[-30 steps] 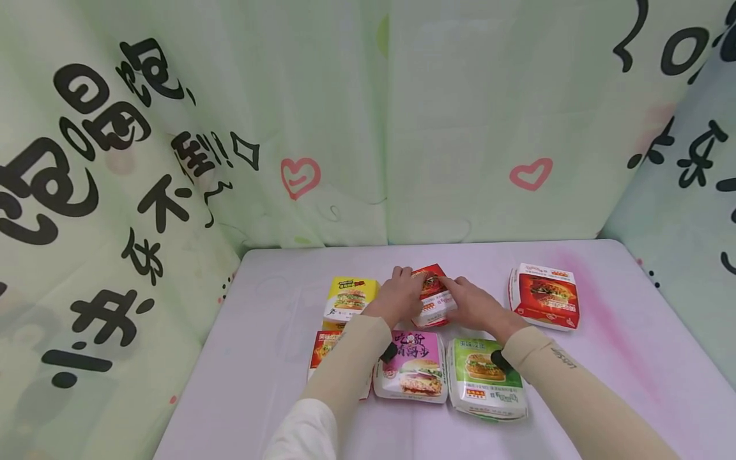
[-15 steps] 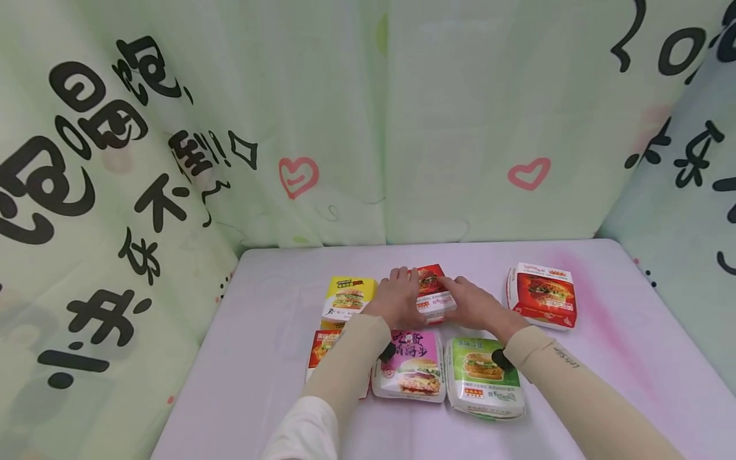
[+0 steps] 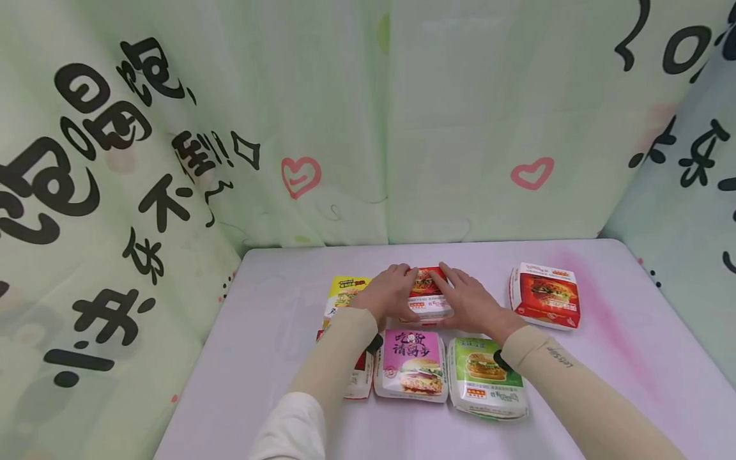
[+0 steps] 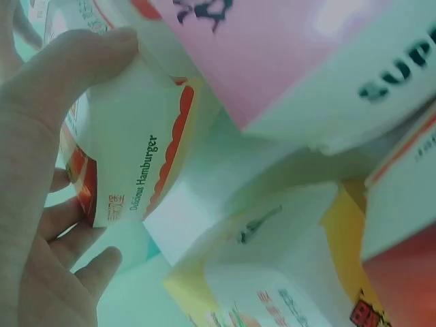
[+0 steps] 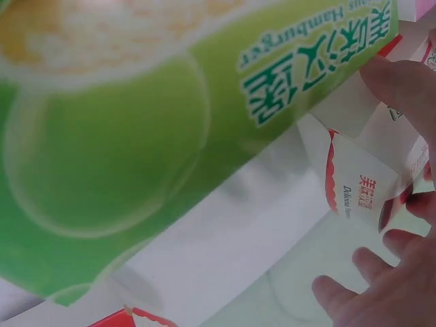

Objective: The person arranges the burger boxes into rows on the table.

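A red and white burger box (image 3: 427, 299) lies in the back row of boxes, between both hands. My left hand (image 3: 386, 294) holds its left side; in the left wrist view the thumb lies at the near edge and fingers reach the far corner. My right hand (image 3: 474, 303) holds the right side, thumb at the near edge, with several fingers spread around the far corner in the right wrist view. Just in front are a pink burger box (image 3: 414, 365) and a green burger box (image 3: 485, 377). The left hand and sleeve partly cover a yellow box (image 3: 344, 291) and a red box (image 3: 359, 378).
Another red burger box (image 3: 546, 295) sits apart at the back right of the pale table (image 3: 259, 358). Behind the table hangs a light green curtain (image 3: 448, 128) with pink hearts and dark lettering, which continues along both sides.
The box between the hands has turned from slightly tilted to square with the row. The left hand and sleeve have shifted left, covering more of the yellow box; the right fingers reach farther back.
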The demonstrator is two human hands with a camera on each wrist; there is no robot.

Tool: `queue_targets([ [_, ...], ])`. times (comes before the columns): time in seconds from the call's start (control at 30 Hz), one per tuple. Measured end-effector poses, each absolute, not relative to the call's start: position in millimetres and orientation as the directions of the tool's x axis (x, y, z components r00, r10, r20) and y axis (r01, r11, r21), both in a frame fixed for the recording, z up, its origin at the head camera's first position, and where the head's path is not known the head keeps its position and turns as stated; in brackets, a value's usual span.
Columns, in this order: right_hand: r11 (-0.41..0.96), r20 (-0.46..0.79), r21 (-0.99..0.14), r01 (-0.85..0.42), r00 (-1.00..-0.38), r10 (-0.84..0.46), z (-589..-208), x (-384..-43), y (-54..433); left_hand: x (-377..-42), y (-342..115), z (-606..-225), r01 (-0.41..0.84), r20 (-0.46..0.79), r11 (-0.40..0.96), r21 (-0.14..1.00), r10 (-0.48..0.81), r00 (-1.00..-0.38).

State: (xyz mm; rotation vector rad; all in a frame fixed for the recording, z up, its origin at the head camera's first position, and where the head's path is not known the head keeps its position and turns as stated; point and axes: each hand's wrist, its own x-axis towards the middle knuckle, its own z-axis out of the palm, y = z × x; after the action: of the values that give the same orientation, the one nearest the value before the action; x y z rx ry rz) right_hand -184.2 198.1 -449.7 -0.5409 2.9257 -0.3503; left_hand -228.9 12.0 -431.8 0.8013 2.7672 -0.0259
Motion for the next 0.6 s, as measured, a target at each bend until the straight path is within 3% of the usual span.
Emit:
queue_targets([
  [0.3,0.892,-0.118,-0.237,-0.385,-0.900,-0.420,-452.2,-184.0,188.5,-227.2,-0.8,-430.6,0.491,-0.299,0.866,0.093,0.495,-0.816],
  [0.6,0.879,-0.143,-0.260,-0.400,-0.884,-0.445,-453.6,-182.9,180.2,-218.6,-12.0,-440.0,0.511,-0.287,0.859,0.034,0.498,-0.818],
])
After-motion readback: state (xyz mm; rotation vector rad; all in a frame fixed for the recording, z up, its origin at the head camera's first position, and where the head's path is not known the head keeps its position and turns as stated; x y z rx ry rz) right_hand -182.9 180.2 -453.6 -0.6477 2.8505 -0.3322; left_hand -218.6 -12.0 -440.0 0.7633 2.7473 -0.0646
